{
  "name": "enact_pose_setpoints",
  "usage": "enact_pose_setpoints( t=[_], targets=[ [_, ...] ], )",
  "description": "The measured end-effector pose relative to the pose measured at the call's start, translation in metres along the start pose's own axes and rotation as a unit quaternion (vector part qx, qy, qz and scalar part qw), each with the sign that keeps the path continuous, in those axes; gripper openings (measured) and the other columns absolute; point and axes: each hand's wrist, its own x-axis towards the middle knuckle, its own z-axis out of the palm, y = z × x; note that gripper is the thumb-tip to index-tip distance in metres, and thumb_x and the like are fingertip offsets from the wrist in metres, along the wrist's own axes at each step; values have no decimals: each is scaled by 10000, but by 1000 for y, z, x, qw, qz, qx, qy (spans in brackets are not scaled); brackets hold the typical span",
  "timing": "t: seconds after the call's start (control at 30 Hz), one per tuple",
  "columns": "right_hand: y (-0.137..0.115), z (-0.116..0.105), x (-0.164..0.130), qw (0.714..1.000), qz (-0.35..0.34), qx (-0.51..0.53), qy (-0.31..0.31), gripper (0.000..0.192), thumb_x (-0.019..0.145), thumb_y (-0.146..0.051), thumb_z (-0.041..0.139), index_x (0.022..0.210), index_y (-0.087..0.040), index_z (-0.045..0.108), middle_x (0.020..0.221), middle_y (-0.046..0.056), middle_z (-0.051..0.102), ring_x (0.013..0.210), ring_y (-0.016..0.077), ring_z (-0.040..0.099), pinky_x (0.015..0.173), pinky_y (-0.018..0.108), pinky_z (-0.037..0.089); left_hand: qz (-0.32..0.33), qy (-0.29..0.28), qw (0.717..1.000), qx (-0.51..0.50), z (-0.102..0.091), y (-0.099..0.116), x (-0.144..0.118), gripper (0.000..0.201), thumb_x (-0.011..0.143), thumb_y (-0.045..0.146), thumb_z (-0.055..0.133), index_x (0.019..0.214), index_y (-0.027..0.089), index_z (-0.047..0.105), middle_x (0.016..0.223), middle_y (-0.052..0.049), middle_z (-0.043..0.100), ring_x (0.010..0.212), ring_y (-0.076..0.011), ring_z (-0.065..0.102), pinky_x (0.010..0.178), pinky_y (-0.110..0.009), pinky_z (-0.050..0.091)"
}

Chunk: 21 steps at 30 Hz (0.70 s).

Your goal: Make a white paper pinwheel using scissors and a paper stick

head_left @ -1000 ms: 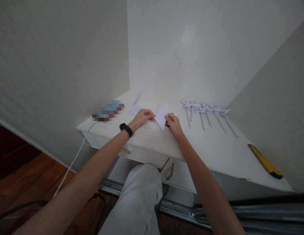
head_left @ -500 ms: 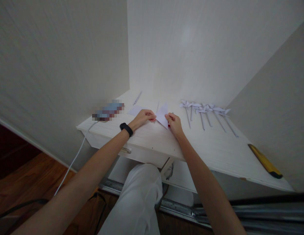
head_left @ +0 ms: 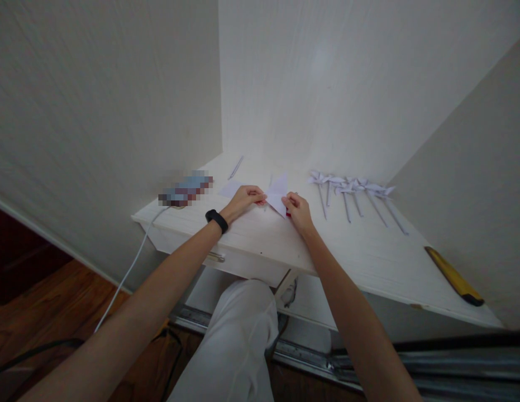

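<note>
Between my two hands is a white piece of paper point(head_left: 278, 196), held just over the white desk point(head_left: 260, 234). My left hand point(head_left: 248, 201), with a black band on its wrist, pinches the paper's left side. Fingers and thumb of my right hand point(head_left: 297, 209) are closed on its right edge. Something small and red point(head_left: 289, 213) shows under the right fingers; its kind is hidden. Another sheet of white paper point(head_left: 229, 188) lies behind my left hand, partly covered by it.
Several paper pinwheels point(head_left: 352, 185) on thin sticks lie in a row at right. A thin stick point(head_left: 235, 167) rests at the back. A blurred-out device point(head_left: 186, 188) with a white cable point(head_left: 132, 265) is at left. A yellow and black tool point(head_left: 452, 274) lies near the right edge.
The paper between my hands has shifted slightly, its upper part spread a little more. Both hands keep their pinch and have hardly moved.
</note>
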Motion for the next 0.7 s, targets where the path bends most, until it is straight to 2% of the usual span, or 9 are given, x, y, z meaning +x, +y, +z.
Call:
enact_pose_setpoints(
  t=[0.23,0.47,0.7],
  targets=[
    [-4,1,0,999,-3,24,-23,250,758,-422,535,647,-205,481,559,-41,430,524,116,382,520,249,281,1,44,999,-5,-2,-2,2,202,640,297,730,670,125,627,636,-31,650,590,-112,578,646,-269,465],
    [-2,1,-1,1000,-11,10,-1,234,769,-391,540,641,-208,471,520,-52,414,499,110,368,516,247,272,4,33,999,-13,-1,-2,0,208,640,303,736,671,127,629,640,-26,649,590,-104,574,650,-260,462],
    [-7,1,-2,998,3,35,-44,252,776,-435,529,677,-207,493,598,-14,567,539,124,441,530,249,309,10,67,997,-20,-2,0,1,233,625,324,743,670,128,626,649,-34,656,603,-112,582,656,-263,468]
  ],
)
